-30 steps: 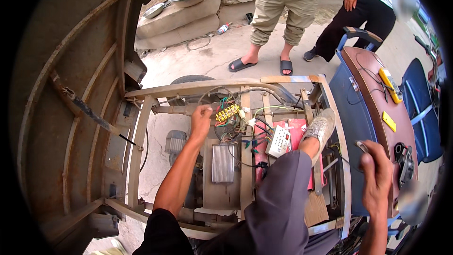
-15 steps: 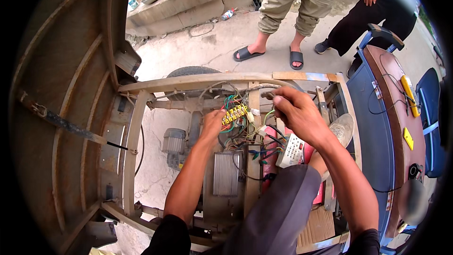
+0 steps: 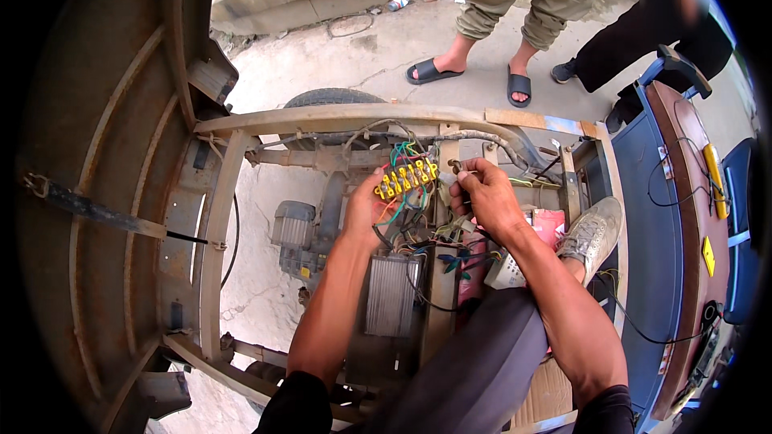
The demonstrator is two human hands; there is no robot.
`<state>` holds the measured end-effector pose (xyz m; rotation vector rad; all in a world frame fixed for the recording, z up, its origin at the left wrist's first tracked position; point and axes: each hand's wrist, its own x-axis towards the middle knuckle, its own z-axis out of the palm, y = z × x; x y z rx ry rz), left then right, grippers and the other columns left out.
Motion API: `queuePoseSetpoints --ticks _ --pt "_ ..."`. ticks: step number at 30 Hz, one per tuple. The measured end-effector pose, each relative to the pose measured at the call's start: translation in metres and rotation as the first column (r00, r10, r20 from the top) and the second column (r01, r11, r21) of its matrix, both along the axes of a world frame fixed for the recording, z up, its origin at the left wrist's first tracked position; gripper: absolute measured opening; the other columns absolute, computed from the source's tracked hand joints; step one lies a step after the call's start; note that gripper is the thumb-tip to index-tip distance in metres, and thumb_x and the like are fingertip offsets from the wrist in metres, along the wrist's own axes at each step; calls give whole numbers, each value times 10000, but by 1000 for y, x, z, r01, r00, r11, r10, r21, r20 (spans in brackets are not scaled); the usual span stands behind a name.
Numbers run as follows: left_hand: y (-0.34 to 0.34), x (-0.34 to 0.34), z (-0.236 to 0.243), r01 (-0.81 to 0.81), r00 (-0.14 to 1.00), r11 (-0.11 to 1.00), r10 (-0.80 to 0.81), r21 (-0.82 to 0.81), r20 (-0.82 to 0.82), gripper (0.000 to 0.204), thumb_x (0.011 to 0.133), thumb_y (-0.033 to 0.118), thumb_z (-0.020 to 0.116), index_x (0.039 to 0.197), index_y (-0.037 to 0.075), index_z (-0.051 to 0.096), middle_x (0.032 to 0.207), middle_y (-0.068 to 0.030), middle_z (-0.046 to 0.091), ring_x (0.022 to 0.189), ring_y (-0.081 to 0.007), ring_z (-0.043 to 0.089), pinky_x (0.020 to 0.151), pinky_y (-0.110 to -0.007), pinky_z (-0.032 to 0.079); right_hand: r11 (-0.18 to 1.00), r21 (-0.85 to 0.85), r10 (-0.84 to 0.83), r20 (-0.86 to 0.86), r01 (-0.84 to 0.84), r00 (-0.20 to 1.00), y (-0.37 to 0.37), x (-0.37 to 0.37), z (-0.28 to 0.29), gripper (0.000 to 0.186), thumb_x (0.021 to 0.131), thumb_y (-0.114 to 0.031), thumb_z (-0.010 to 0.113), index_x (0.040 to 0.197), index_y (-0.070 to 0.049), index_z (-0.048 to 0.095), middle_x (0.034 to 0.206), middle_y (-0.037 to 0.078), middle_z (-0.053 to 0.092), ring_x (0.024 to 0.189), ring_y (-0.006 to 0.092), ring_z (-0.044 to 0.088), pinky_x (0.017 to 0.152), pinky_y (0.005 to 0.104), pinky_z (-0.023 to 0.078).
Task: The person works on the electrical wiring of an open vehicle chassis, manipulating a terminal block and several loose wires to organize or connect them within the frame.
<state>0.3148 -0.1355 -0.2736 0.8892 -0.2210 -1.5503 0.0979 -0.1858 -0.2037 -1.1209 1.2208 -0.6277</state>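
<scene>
a yellow terminal block [image 3: 406, 178] is held by the left hand [image 3: 366, 205] over an open metal frame [image 3: 338, 119], toward its far edge, with the right hand [image 3: 489, 197] raised close beside it.

the left hand is clamped on the block's left end, with coloured wires [image 3: 402, 150] bunched around and below it. a small dark piece [image 3: 456, 167], its kind too small to tell, is pinched in the right hand just off the block's right end. a finned metal box [image 3: 394, 296] is seated nearer the frame's near edge; a white box [image 3: 505, 273] is partly hidden by the right arm [image 3: 567, 301]. a pale shoe [image 3: 593, 233] is planted just inside the frame's right edge. on a brown surface [image 3: 691, 217], a yellow device [image 3: 716, 181] is seen near the right edge.
</scene>
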Motion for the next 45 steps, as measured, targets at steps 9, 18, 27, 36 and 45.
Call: queuePoseSetpoints --ticks 9,18,27,36,45 --pt "9 0 3 -36 996 995 28 -89 -85 409 1000 383 541 1123 2 621 957 -88 678 799 -179 636 695 -293 537 994 60 87 38 -89 995 2 -1 -6 129 1032 -111 490 1059 0 549 831 91 658 692 182 663 613 307 547" --pt "12 0 9 -56 996 993 49 -102 -71 440 972 408 564 1100 -8 629 949 -106 681 792 -198 645 712 -302 541 987 88 133 13 -134 991 3 1 -2 122 1023 -100 481 1036 0 550 804 92 658 669 184 661 598 302 543" --pt "12 1 5 -41 997 993 34 -115 -63 440 971 389 574 1149 -11 611 981 -100 673 811 -184 638 717 -295 541 979 116 170 -33 -166 985 4 2 0 109 1001 -104 510 1016 -6 555 775 87 663 636 173 656 575 302 541" --pt "11 1 4 -33 997 991 24 -132 -70 441 964 383 579 1161 -10 607 990 -103 673 819 -190 632 721 -301 532 979 117 168 -21 -164 986 3 1 -1 121 996 -113 515 1005 -2 563 770 89 664 633 176 661 577 304 545" --pt "11 1 5 -44 997 989 36 -138 -64 438 961 383 580 1163 -5 607 993 -108 674 812 -195 626 715 -308 524 978 117 174 -7 -172 985 3 1 -2 126 982 -114 519 1007 1 565 763 94 660 622 183 656 567 308 541"
